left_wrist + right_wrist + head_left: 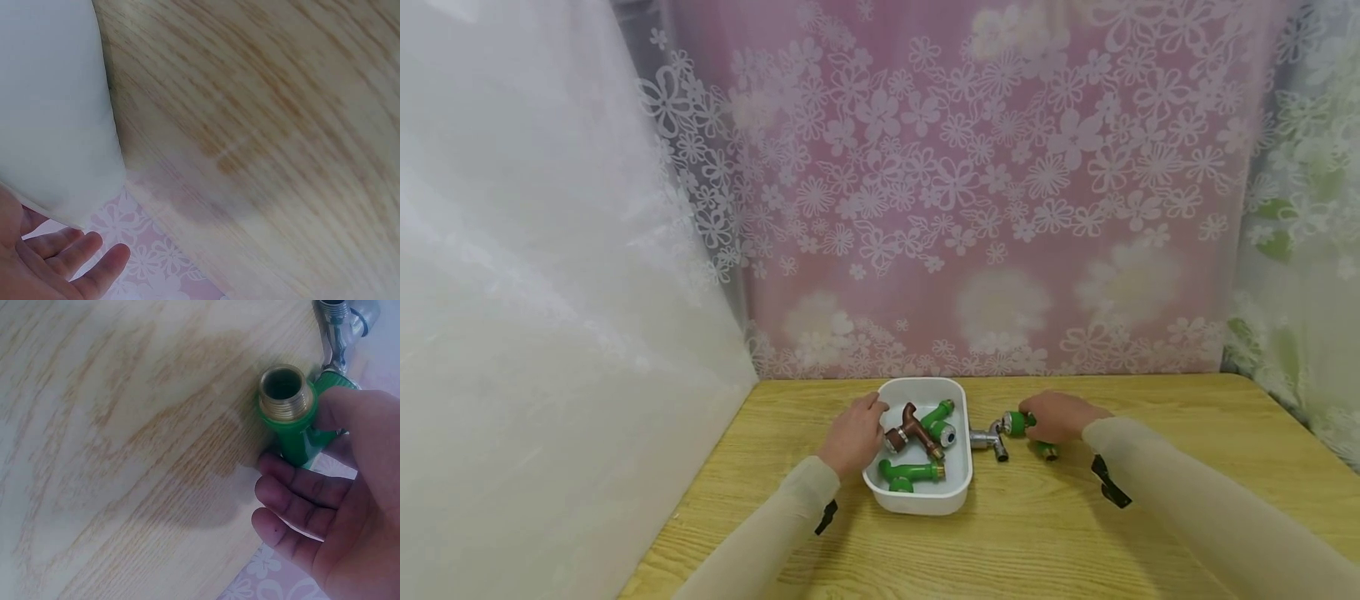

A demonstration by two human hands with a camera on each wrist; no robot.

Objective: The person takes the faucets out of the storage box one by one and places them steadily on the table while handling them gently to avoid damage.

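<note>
My left hand (855, 437) rests at the left rim of a white plastic tub (967, 467), fingers loosely extended; the left wrist view shows fingertips (112, 262) by the tub's edge. In the tub lie a brown faucet (916, 429) and two green faucets, one near the back (937, 414), one near the front (921, 472). On the right, my right hand (1060, 417) pinches another green faucet (294, 434) between thumb and forefinger, the other fingers loosely bent. Its brass threaded end points toward the wrist camera. A silver faucet (987, 439) lies between this hand and the tub.
Everything sits on a wood-grain table (1000, 550). Behind it hangs a pink flowered curtain (955, 208); whitish sheeting (535, 292) drapes the left side, and a flowered sheet (1307, 250) hangs on the right.
</note>
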